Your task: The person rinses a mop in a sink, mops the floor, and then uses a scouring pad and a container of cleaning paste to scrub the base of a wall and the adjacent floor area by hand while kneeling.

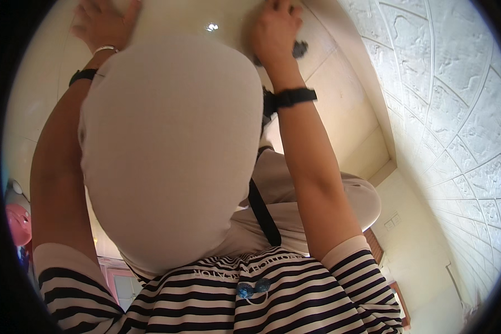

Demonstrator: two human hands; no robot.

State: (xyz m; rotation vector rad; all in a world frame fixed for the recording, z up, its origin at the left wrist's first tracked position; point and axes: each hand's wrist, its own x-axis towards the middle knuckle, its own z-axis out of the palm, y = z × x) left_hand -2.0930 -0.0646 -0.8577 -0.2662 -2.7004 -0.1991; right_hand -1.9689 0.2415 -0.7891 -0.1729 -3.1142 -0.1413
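My left hand (104, 25) rests at the upper left with its fingers spread on a pale, glossy tiled surface, holding nothing visible; a light bracelet and a black strap circle that wrist. At the top right, my right hand (277, 29) has its fingers bent, and the frame's edge cuts off their tips. Whether it grips something cannot be told. A small dark grey object (300, 49) shows beside this hand, with another dark bit on its other side, partly hidden. A black strap (294, 98) is around the right wrist.
My raised knee in beige trousers (171, 146) fills the middle, between the arms. A white textured, patterned surface (455, 92) runs along the right. A pink rounded object (18, 223) stands at the far left. A black strap (265, 213) hangs by my lap.
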